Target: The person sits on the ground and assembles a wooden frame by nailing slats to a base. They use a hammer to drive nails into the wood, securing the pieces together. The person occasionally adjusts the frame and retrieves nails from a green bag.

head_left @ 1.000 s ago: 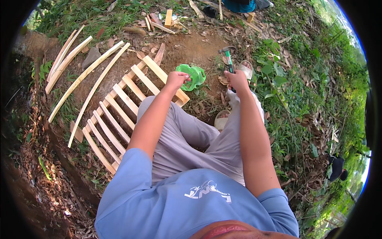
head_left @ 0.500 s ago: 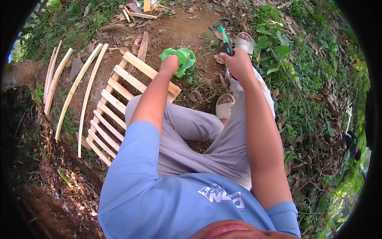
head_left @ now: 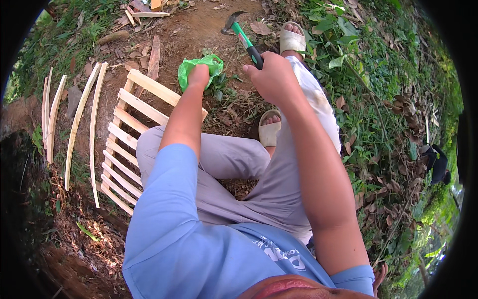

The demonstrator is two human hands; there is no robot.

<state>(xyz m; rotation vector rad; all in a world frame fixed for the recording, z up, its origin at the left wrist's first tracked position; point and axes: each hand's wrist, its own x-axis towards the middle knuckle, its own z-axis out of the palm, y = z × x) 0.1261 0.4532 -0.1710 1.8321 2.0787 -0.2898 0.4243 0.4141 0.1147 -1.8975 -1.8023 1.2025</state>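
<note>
My right hand (head_left: pixel 279 79) is closed round the black grip of a claw hammer (head_left: pixel 247 42) with a green shaft. The hammer's metal head points up and away to the left. My left hand (head_left: pixel 198 77) is at the mouth of a thin green plastic bag (head_left: pixel 215 66) on the ground, its fingers hidden by the plastic; what is inside does not show. Left of my bent knee lies a slatted wooden frame (head_left: pixel 144 107), its pale slats fixed across side rails. My forearm and leg cover part of it.
Several loose long wooden strips (head_left: pixel 97 134) lie left of the frame, near a grey stone (head_left: pixel 73 99). Wood offcuts (head_left: pixel 149 15) are at the far edge. Leafy plants (head_left: pixel 343 35) grow on the right. A dark object (head_left: pixel 438 164) and part of a hand or foot (head_left: pixel 380 279) show there.
My right hand has brought the hammer leftward and a little nearer the bag. The view has shifted, so the frame and strips sit further left. My left hand stays at the bag.
</note>
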